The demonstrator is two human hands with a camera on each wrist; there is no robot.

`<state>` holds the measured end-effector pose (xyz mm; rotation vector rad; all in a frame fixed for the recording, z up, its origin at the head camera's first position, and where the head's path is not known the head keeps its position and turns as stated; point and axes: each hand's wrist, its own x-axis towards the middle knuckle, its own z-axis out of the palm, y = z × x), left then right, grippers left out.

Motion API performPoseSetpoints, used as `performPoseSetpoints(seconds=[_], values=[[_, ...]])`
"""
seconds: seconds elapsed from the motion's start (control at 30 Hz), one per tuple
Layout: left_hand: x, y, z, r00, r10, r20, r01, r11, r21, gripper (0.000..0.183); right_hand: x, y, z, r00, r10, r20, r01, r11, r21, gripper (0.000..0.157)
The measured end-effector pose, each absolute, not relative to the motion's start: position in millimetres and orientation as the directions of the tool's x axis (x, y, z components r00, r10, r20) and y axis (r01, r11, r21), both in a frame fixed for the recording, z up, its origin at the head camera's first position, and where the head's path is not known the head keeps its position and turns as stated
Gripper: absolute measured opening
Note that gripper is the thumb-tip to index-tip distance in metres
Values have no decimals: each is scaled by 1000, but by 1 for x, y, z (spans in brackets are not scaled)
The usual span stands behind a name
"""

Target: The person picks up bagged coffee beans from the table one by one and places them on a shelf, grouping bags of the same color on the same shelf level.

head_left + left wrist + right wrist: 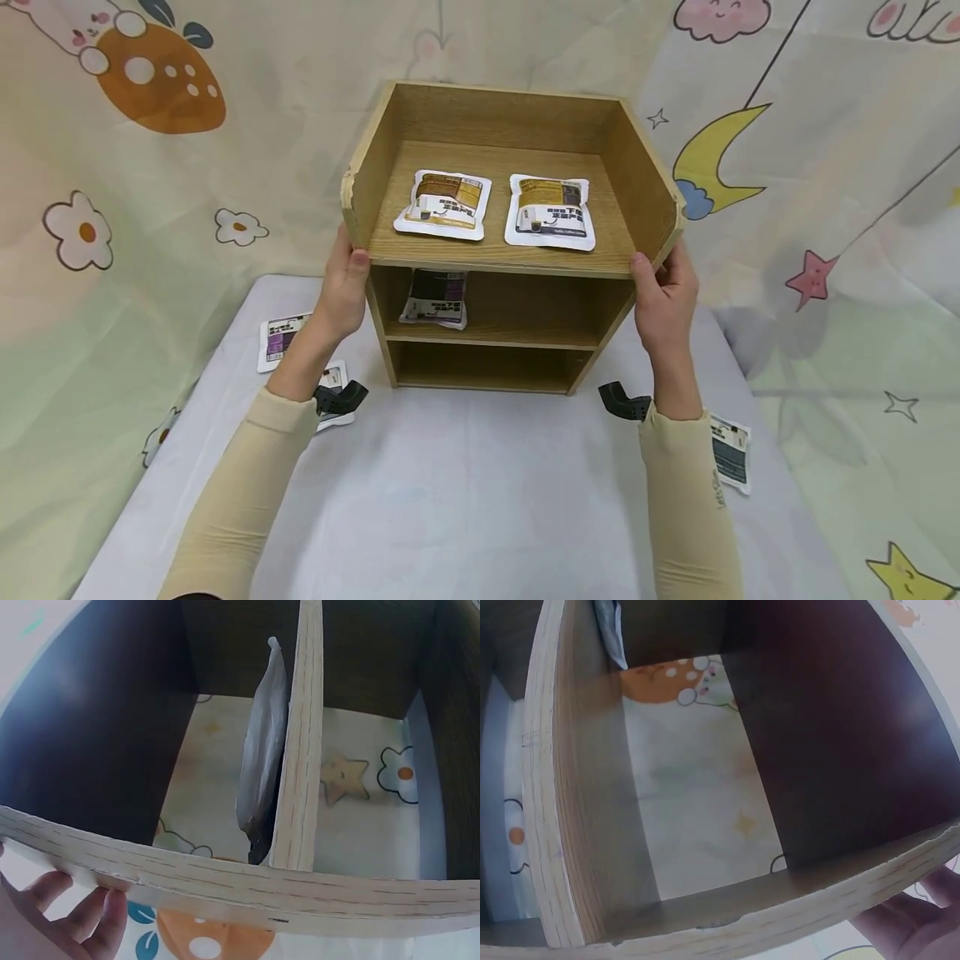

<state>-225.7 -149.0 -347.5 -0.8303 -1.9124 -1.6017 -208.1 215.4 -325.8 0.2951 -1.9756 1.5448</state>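
Shelf unit [497,266]: open front facing head camera, middle board [495,342] long axis running left to right; left grip [341,292], right grip [667,300] clasp opposite sides.

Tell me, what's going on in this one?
A person holds a wooden shelf by its sides, the left grip on one side and the right grip on the other. Two packets lie on its top tier and a third packet on the tier below. Three more packets are on the white table, partly hidden by the arms.
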Motion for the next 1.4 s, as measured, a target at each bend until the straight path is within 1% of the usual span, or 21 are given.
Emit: performPoseSetpoints(seconds=[0.27, 0.5, 0.73, 0.87, 0.9, 1.0, 1.1, 1.17, 1.23, 1.33, 1.4], values=[[-224, -149, -345, -687, 139, 713, 727, 117, 677, 95, -224, 224, -342, -790, 211, 575, -512, 286, -810, 37], [-219, -150, -349, -735, 135, 664, 678, 149, 720, 98, -223, 224, -348, -806, 204, 556, -501, 264, -824, 37], [-222, -152, -353, -727, 127, 675, 687, 156, 710, 97, -225, 222, -351, -805, 203, 557, -504, 262, -823, 36], [-236, -161, -366, -721, 114, 683, 692, 166, 703, 94, -229, 221, -350, -802, 187, 567, -516, 262, -816, 36], [-239, -164, -369, -727, 117, 676, 686, 163, 709, 92, -229, 221, -350, -802, 187, 567, -515, 263, -816, 36], [-243, -178, -377, -773, 128, 622, 635, 150, 758, 85, -228, 220, -350, -809, 190, 557, -504, 265, -822, 36], [-238, -200, -384, -826, 108, 553, 564, 145, 813, 67, -225, 220, -352, -819, 196, 539, -485, 266, -833, 36], [-234, -217, -389, -852, 71, 520, 522, 202, 829, 54, -223, 220, -351, -821, 199, 535, -478, 272, -835, 36], [-230, -232, -393, -873, 34, 487, 476, 282, 833, 47, -223, 221, -351, -818, 207, 537, -478, 276, -834, 36], [-223, -246, -394, -897, -6, 442, 405, 391, 826, 41, -223, 222, -348, -808, 224, 546, -485, 274, -830, 35], [-216, -249, -391, -906, -24, 422, 372, 429, 823, 38, -223, 224, -347, -802, 238, 548, -487, 272, -830, 34]])
